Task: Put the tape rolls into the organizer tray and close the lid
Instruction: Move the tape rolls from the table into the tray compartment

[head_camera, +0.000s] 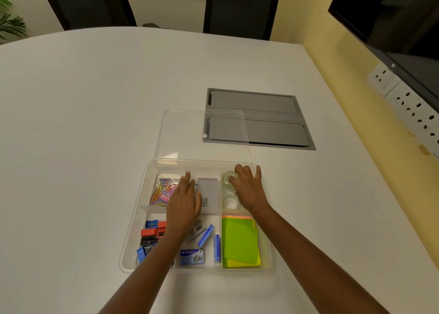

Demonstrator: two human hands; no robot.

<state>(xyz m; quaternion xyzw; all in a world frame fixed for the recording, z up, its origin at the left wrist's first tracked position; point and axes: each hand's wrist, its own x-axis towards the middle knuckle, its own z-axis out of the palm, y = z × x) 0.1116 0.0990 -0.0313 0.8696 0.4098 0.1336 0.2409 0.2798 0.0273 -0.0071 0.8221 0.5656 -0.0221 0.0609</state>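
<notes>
Your two tape rolls (230, 190) lie flat, holes up, stacked up-frame in the upper right compartment of the organizer tray (133, 230) at lower centre; your right hand (247, 188) hovers spread over them, your left hand (184, 203) open too, neither gripping. They look light, stiff and slick. The clear lid (180, 133), probably thin and flexible, lies long axis across the frame just above; take it by both short edges.

two clear tape rolls (230, 190) lie flat in the open organizer tray's (133, 242) far-right compartment; clear lid (180, 133) behind.
</notes>
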